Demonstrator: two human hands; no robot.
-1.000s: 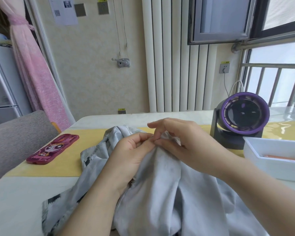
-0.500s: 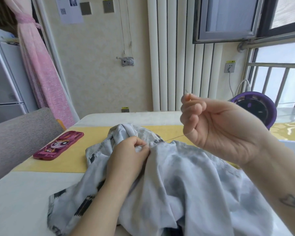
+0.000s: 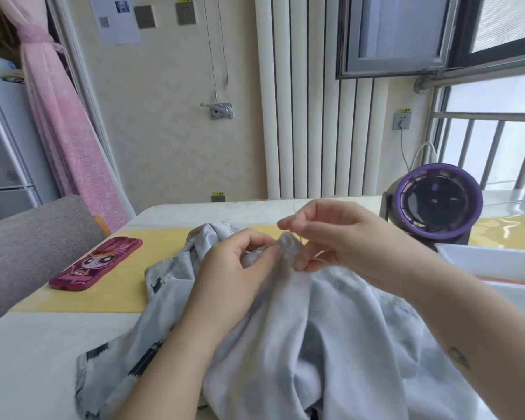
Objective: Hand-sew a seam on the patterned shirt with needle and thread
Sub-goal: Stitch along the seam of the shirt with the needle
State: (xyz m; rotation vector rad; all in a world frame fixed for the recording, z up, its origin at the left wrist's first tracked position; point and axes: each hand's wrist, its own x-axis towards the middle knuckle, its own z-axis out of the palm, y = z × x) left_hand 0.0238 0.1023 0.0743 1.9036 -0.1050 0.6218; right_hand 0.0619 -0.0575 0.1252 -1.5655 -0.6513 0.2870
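Observation:
The patterned shirt (image 3: 325,338), pale grey with dark marks, lies bunched on the table in front of me. My left hand (image 3: 234,277) pinches a raised fold of the shirt near its top. My right hand (image 3: 343,244) is right beside that fold, fingers curled, its lower fingers touching the cloth. A fine thread (image 3: 297,234) shows faintly between the fold and my right fingers. The needle itself is too small and blurred to make out.
A pink phone (image 3: 96,263) lies on the yellow mat (image 3: 125,295) to the left. A purple fan (image 3: 437,204) stands at the back right, with a white tray (image 3: 491,262) in front of it. A grey chair back (image 3: 28,247) is at the left.
My right hand was at the fold, rose up and to the right drawing the thread taut, and has now come back down to the fold. My left hand kept its hold on the cloth.

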